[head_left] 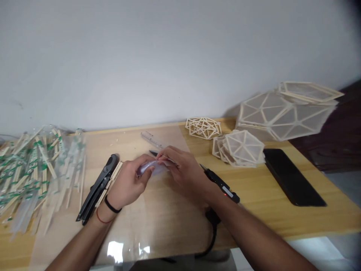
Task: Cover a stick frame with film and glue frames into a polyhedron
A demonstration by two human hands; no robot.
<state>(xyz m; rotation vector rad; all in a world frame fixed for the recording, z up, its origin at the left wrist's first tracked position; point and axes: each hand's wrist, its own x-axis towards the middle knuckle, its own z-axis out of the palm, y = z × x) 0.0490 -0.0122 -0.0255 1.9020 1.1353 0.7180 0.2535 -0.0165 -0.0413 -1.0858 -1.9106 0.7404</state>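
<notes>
As the head view records, the left hand [127,184] has its grip round a clear plastic piece [146,168], above the tabletop [310,219], between near and far edges. Right hand [187,173]: fingertips against it; pinch or mere contact, cannot tell. Risks, judged: creasing from uneven pressure; black pointed tool [218,181], red light lit, knocked by the right forearm [251,229]; black cable [213,235] snagged at the near edge.

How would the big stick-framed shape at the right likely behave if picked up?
The big stick-framed shape is probably light for its size, given its slender framing and pale, thin-looking panels. It looks fragile, so a hard squeeze could crack its framing. The flat frame on top, if unattached, might slide off when tilted.
</notes>
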